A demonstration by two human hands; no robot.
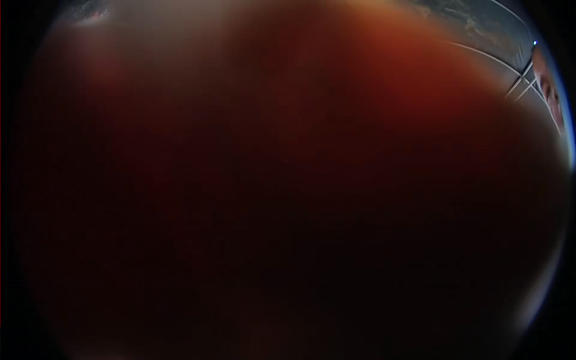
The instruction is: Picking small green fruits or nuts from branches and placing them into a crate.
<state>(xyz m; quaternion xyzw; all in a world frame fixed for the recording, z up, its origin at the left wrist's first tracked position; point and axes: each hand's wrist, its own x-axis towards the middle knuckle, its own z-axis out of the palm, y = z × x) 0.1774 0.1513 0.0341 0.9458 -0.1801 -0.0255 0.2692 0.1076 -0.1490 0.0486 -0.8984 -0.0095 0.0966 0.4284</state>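
A dark, reddish blurred mass (288, 157) covers nearly the whole lens from very close. Its upper right part glows orange-red, as skin or thin material does with light behind it. It may be a hand held against the camera, but the blur does not settle this, nor which hand it would be. Neither my left hand nor my right hand can be made out clearly, and whatever lies before me is hidden.
Past the cover, at the upper right, a grey surface (490, 27) shows brownish marks. Thin pale lines (523, 79) cross there. Beside them at the rim is a skin-toned shape (546, 87), too distorted to name. A small grey textured patch (92, 9) shows at the upper left.
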